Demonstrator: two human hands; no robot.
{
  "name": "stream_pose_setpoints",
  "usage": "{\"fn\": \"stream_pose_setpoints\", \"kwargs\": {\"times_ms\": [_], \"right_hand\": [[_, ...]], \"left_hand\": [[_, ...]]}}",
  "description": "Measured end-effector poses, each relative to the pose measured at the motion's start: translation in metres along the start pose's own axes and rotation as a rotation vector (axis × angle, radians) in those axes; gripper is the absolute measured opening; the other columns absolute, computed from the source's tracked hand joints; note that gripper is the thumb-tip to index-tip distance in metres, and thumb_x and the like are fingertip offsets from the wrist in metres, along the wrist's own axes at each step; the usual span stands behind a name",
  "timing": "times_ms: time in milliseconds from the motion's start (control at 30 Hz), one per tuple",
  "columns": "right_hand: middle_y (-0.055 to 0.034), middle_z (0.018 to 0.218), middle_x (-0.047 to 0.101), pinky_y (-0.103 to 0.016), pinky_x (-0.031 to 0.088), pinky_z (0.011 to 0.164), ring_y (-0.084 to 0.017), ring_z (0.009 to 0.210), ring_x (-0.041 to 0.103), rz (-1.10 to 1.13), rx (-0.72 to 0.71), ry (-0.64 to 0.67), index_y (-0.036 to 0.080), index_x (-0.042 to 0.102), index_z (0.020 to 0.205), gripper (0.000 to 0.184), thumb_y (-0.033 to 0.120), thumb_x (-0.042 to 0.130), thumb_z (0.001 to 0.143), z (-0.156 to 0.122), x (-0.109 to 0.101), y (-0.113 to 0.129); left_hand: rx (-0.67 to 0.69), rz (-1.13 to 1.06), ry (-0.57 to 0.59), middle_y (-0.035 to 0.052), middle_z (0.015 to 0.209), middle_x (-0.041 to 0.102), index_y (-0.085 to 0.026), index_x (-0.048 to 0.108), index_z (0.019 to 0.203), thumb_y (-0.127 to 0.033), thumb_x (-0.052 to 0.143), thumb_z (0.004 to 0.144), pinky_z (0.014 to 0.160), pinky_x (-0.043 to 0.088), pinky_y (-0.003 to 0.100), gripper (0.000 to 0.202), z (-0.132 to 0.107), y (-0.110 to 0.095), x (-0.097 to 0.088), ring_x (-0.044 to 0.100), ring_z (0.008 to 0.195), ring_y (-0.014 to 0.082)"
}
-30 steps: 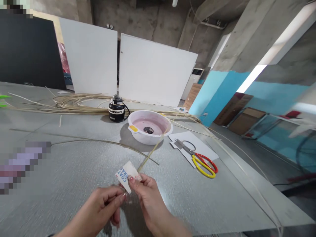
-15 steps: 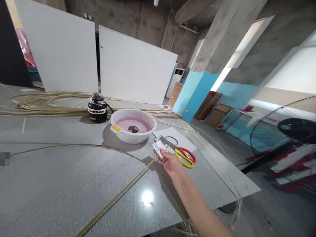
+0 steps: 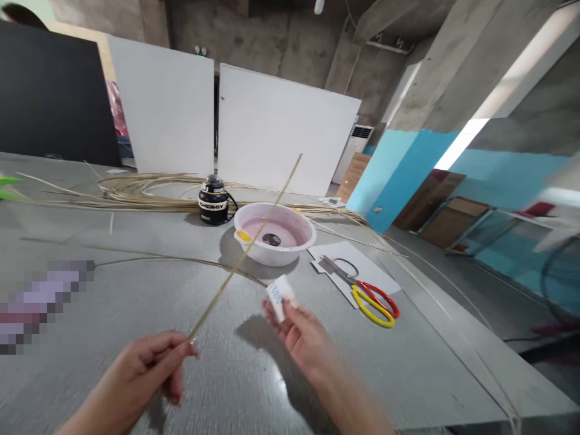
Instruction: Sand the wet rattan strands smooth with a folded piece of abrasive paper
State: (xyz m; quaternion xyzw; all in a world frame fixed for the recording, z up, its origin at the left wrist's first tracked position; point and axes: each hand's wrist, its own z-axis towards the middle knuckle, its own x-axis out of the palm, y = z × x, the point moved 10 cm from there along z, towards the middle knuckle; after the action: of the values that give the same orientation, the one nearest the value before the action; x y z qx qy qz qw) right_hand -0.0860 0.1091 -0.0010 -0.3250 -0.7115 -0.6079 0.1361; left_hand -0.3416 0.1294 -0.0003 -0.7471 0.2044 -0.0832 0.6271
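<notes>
My left hand point(image 3: 145, 374), low in the view, pinches a thin tan-green strip point(image 3: 226, 281), which looks like bamboo or rattan. The strip slants up to the right, its free end rising past the basin. My right hand point(image 3: 303, 338) grips a small folded white piece of paper point(image 3: 280, 296) with blue print, perhaps sandpaper. Strip and paper are apart. Right of the paper lie scissors point(image 3: 354, 283) with one red and one yellow handle, on white sheets point(image 3: 371, 266). Beyond my hands stands a white basin point(image 3: 276, 257) of pinkish liquid with a dark round thing in it.
A black jar-shaped container point(image 3: 213, 208) lettered ENERGY stands left of the basin. Behind it lies a coil of long strips point(image 3: 131, 192). Another strip point(image 3: 181, 258) lies across the grey table point(image 3: 217, 374). White panels point(image 3: 285, 127) stand along the back.
My left hand has come into view with the strip, now lifted and slanting upward. My right hand, still holding the paper, no longer has the strip at it. The view has swung left.
</notes>
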Motion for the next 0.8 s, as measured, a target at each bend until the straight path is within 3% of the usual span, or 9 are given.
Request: {"fn": "stream_pose_setpoints", "kwargs": {"times_ms": [133,267,467,633,700,800], "right_hand": [[-0.012,0.104,0.076,-0.036,0.05,0.095,-0.024,0.098,0.07,0.006,0.106,0.12,0.016,0.077,0.088,0.029,0.036,0.086,0.069,-0.016,0.045,-0.044],[-0.0087,0.094,0.077,-0.03,0.05,0.086,-0.02,0.089,0.07,-0.027,0.115,0.119,0.018,0.077,0.079,0.021,0.035,0.086,0.069,-0.016,0.054,-0.05],[-0.006,0.077,0.074,-0.024,0.047,0.068,-0.016,0.072,0.066,-0.069,0.142,0.135,0.018,0.077,0.078,0.025,0.037,0.087,0.065,-0.022,0.068,-0.057],[-0.0044,0.066,0.071,-0.024,0.045,0.058,-0.013,0.059,0.061,-0.057,0.162,0.121,0.017,0.075,0.068,0.024,0.037,0.088,0.062,-0.024,0.066,-0.066],[-0.0043,0.067,0.072,-0.025,0.048,0.063,-0.015,0.061,0.064,-0.049,0.165,0.069,0.017,0.074,0.065,0.024,0.033,0.091,0.058,-0.018,0.054,-0.065],[-0.0044,0.07,0.074,-0.03,0.053,0.076,-0.019,0.071,0.07,-0.053,0.098,-0.058,0.019,0.074,0.065,0.026,0.029,0.093,0.051,-0.004,0.023,-0.043]], "left_hand": [[0.027,-0.022,0.052,0.0012,0.049,0.063,-0.017,0.064,0.071,-0.068,0.062,0.077,0.052,0.05,0.023,0.051,0.01,-0.014,0.034,0.059,0.048,0.0144],[-0.005,-0.062,0.091,0.0004,0.048,0.062,-0.019,0.059,0.07,-0.068,0.06,0.079,0.051,0.049,0.023,0.05,0.007,-0.007,0.053,0.059,0.047,0.014],[-0.012,-0.022,0.128,0.0013,0.049,0.062,-0.019,0.058,0.069,-0.071,0.054,0.081,0.048,0.046,0.022,0.053,0.004,0.011,0.069,0.058,0.045,0.0136],[0.027,0.066,0.183,0.0012,0.049,0.062,-0.02,0.055,0.068,-0.066,0.049,0.086,0.049,0.044,0.021,0.05,0.0,0.014,0.072,0.058,0.045,0.013],[-0.012,0.067,0.225,0.0001,0.047,0.059,-0.02,0.055,0.07,-0.069,0.048,0.085,0.047,0.043,0.021,0.052,-0.004,0.018,0.071,0.055,0.042,0.0124],[-0.07,0.103,0.271,-0.0015,0.044,0.055,-0.02,0.059,0.071,-0.073,0.048,0.083,0.043,0.04,0.02,0.055,-0.013,0.03,0.063,0.05,0.039,0.0118]]}}
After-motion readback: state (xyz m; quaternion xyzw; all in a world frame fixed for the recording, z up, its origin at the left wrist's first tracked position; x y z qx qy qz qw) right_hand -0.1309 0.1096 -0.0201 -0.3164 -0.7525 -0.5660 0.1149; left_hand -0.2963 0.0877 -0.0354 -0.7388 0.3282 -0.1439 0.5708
